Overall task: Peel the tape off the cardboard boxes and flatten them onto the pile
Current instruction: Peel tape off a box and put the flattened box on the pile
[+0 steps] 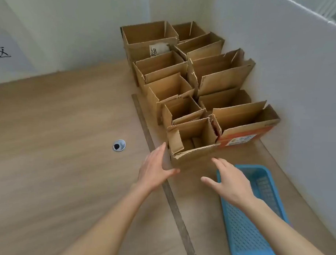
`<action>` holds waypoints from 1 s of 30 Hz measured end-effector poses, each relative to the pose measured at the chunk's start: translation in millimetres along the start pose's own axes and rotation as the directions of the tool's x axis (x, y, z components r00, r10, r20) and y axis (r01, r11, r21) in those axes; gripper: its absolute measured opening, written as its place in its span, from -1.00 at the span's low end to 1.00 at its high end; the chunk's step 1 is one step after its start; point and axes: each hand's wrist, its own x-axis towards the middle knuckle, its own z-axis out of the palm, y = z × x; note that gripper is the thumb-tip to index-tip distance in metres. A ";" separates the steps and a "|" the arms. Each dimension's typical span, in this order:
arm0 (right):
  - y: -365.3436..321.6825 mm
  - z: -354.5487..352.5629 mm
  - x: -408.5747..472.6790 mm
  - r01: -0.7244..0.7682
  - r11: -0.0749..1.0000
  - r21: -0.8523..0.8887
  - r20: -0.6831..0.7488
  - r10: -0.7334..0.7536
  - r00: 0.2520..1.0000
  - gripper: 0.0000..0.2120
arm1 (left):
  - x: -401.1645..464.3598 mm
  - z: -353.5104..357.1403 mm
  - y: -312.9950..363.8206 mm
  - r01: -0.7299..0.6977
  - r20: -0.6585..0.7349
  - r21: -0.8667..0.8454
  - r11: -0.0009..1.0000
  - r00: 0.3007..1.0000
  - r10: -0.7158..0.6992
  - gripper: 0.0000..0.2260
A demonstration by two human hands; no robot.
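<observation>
White walls close in a light wooden table (58,123), with a white panel standing along its right side. On the left wall, black marks like a crossed box show at the edge, too cut off to read. Open cardboard boxes (184,80) stand in two rows running from the far corner toward the person, flaps up, touching one another. A white label (153,51) on the big far box carries handwriting, sideways and not clear enough to read. The near right box with an orange side (245,128) has a printed sticker (241,139) on its front; its print is too small to make out.

The nearest small box (191,141) stands open at the front of the left row. The left hand (154,168) is spread with straight fingers right at the box's left front corner, thumb toward its front face; contact cannot be told for sure. The right hand (230,179) is also spread, fingers straight, near the box's right front, holding nothing.

A blue plastic basket (251,225) lies under the right forearm. A long metal ruler (161,176) runs along the table beside the left row, and a round metal cable cover (119,145) sits to its left.
</observation>
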 end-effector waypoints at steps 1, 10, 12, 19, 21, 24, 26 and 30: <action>-0.6 6.9 5.6 -0.007 1.000 -0.002 -0.001 0.007 1.000 -0.21 | 9.8 6.1 -6.3 -0.010 0.005 -0.034 0.999 1.000 0.010 0.04; 6.4 31.9 26.7 -0.016 0.999 -0.042 -0.102 0.012 0.995 -0.29 | 66.2 49.7 -19.5 0.024 -0.074 -0.380 0.925 0.996 -0.057 0.15; 8.8 34.8 28.7 -0.016 0.999 -0.049 -0.110 0.011 0.994 -0.29 | 67.3 52.6 -19.2 0.012 -0.105 -0.390 0.921 0.993 -0.058 0.04; 1.2 28.1 30.8 0.037 0.999 0.012 -0.161 -0.035 0.986 -0.19 | 38.7 15.2 -31.4 -0.001 -0.118 -0.391 0.920 0.992 -0.049 0.00; -14.4 24.5 29.3 0.077 0.986 0.149 -0.153 -0.054 0.987 -0.10 | 24.6 -1.1 -34.4 0.003 -0.088 -0.411 0.912 0.995 -0.043 0.01; -41.6 17.1 24.2 0.130 0.921 0.367 -0.116 -0.094 0.989 0.00 | 0.1 -25.9 -30.9 0.020 -0.096 -0.452 0.892 0.993 -0.070 -0.06; -56.1 12.1 15.6 0.182 0.875 0.449 -0.143 -0.131 0.981 0.01 | -20.6 -40.4 -22.9 0.031 -0.122 -0.517 0.855 0.987 -0.110 -0.21; -68.2 -4.3 -6.5 0.274 0.827 0.491 -0.231 -0.179 0.956 0.01 | -65.0 -58.8 4.4 0.049 -0.228 -0.600 0.798 0.946 -0.230 -0.52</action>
